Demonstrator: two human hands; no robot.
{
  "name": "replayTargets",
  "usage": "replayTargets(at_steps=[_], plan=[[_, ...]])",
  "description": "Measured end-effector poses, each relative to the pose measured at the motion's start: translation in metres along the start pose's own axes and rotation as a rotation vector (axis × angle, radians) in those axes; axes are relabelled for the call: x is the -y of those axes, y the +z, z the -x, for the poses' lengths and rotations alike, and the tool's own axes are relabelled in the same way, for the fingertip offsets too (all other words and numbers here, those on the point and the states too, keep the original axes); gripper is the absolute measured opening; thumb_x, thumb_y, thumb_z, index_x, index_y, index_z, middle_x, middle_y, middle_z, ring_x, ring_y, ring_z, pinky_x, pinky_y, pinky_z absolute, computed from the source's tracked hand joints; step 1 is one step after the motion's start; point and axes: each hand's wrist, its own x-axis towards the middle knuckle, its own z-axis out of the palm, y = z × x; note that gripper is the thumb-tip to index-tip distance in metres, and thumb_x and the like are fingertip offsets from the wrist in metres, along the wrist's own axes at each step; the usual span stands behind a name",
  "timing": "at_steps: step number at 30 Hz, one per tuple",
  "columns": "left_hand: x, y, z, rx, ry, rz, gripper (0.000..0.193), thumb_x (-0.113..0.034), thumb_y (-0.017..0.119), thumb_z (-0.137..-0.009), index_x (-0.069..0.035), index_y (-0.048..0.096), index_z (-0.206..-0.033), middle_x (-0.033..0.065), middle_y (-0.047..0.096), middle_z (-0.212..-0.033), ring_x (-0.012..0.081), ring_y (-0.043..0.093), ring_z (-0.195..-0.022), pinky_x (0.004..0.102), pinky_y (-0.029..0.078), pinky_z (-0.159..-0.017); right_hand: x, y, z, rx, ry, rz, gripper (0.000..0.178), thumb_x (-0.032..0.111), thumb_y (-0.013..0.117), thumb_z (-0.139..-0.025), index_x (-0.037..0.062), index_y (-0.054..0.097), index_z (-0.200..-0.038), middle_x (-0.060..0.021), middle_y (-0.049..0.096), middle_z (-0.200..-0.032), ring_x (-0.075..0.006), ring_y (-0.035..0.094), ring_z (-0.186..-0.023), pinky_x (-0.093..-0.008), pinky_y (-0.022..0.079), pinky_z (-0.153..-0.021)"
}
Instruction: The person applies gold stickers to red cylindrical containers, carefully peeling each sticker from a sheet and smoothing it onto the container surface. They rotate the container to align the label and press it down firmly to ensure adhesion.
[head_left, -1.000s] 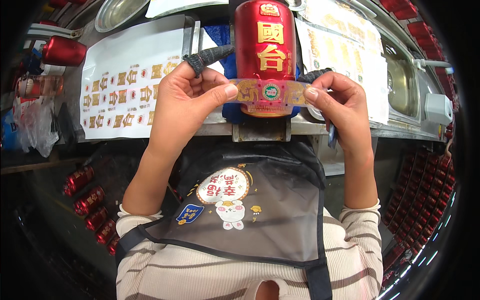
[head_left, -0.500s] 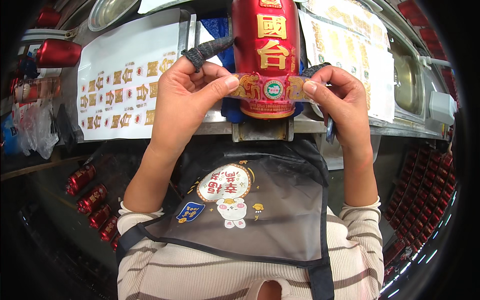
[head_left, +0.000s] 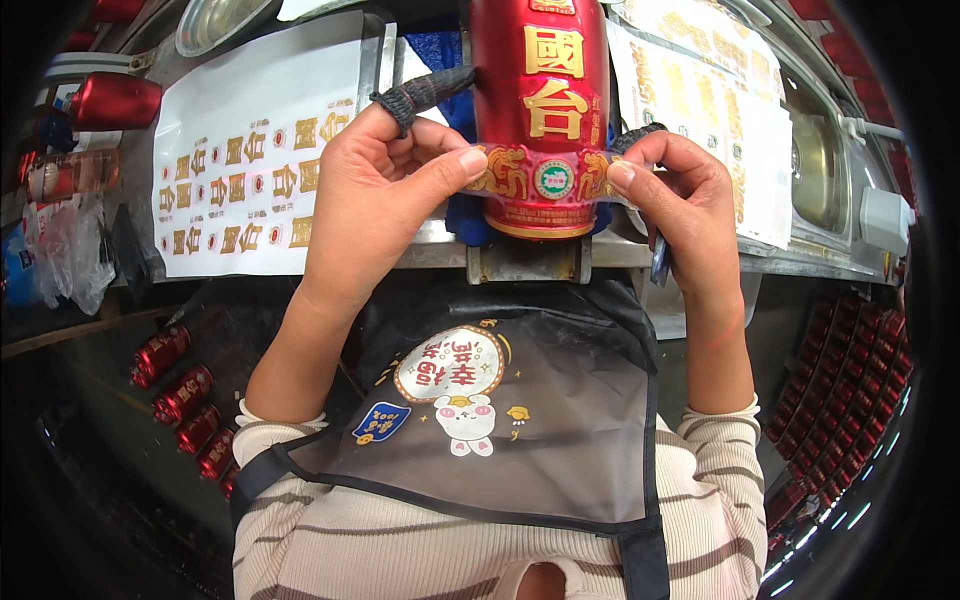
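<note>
A glossy red bottle (head_left: 505,90) with raised gold characters lies on a metal stand (head_left: 530,262) lined with blue cloth. Across the lower part of the bottle a clear decal strip (head_left: 522,178), with gold dragons and a green-and-white round emblem, is stretched between my hands. My left hand (head_left: 385,180) pinches its left end between thumb and finger; a dark knit cot covers the index finger. The right end is pinched by my right hand (head_left: 685,185), which also wears a dark cot. A thin blue-grey tool (head_left: 659,260) shows under the right palm, partly hidden.
White decal sheets lie on both sides, one at left (head_left: 240,90) and a stack at right (head_left: 755,190). Beyond the stack is a metal basin (head_left: 818,160). Another red bottle (head_left: 115,102) lies far left. Rows of red bottles (head_left: 835,390) stand low at right.
The bottle has turned or shifted slightly to the right. The strip's middle has moved a little right with it, while both hands keep their pinch.
</note>
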Motion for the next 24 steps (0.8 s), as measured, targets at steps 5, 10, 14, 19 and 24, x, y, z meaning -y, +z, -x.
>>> replayTargets(at_steps=[5, 10, 14, 19, 24], plan=[[-0.005, 0.004, 0.001, -0.008, 0.016, -0.025, 0.017, -0.002, 0.076, -0.086, 0.0, 0.064, -0.097, 0.0037, 0.07, -0.086, 0.0083, 0.065, -0.078, 0.0235, 0.055, -0.073, -0.001, 0.0, -0.001, 0.01, 0.007, -0.001, 0.014, 0.016, 0.072, -0.09, 0.0057, 0.064, -0.087, 0.0065, 0.058, -0.073, 0.0021, 0.043, -0.055, -0.0158, 0.03, -0.046], [-0.005, 0.004, 0.001, -0.013, 0.02, -0.047, 0.017, -0.002, 0.076, -0.086, 0.0, 0.064, -0.096, 0.0041, 0.07, -0.086, 0.0091, 0.066, -0.079, 0.0248, 0.056, -0.075, 0.001, -0.001, -0.002, 0.03, 0.056, -0.09, 0.009, 0.007, 0.073, -0.09, 0.0029, 0.066, -0.086, 0.0027, 0.066, -0.082, -0.0003, 0.055, -0.073, -0.0156, 0.041, -0.063], [-0.006, 0.007, 0.001, -0.025, 0.029, -0.077, 0.017, -0.003, 0.077, -0.086, 0.0, 0.064, -0.096, 0.0035, 0.07, -0.085, 0.0091, 0.066, -0.079, 0.0247, 0.056, -0.074, 0.0, -0.002, -0.003, 0.033, 0.065, -0.098, 0.009, 0.007, 0.074, -0.089, 0.0027, 0.066, -0.086, 0.0016, 0.066, -0.083, -0.0013, 0.056, -0.074, -0.0162, 0.043, -0.064], [-0.004, 0.008, 0.001, -0.043, 0.028, -0.077, 0.017, -0.004, 0.077, -0.086, -0.001, 0.064, -0.097, 0.0027, 0.07, -0.084, 0.0088, 0.066, -0.078, 0.0246, 0.055, -0.074, 0.001, -0.002, -0.004, 0.053, 0.055, -0.112, 0.011, 0.008, 0.074, -0.089, 0.0021, 0.066, -0.086, 0.0007, 0.067, -0.084, -0.0028, 0.058, -0.076, -0.0179, 0.046, -0.067], [-0.001, 0.004, 0.0, -0.027, 0.034, -0.138, 0.025, -0.006, 0.078, -0.085, 0.0, 0.067, -0.107, 0.0021, 0.07, -0.089, 0.0081, 0.065, -0.08, 0.0242, 0.054, -0.076, -0.01, -0.003, -0.007, 0.038, 0.027, -0.078, 0.012, 0.013, 0.071, -0.091, 0.0034, 0.065, -0.092, 0.0043, 0.061, -0.077, 0.0004, 0.047, -0.061, -0.0168, 0.035, -0.054]])
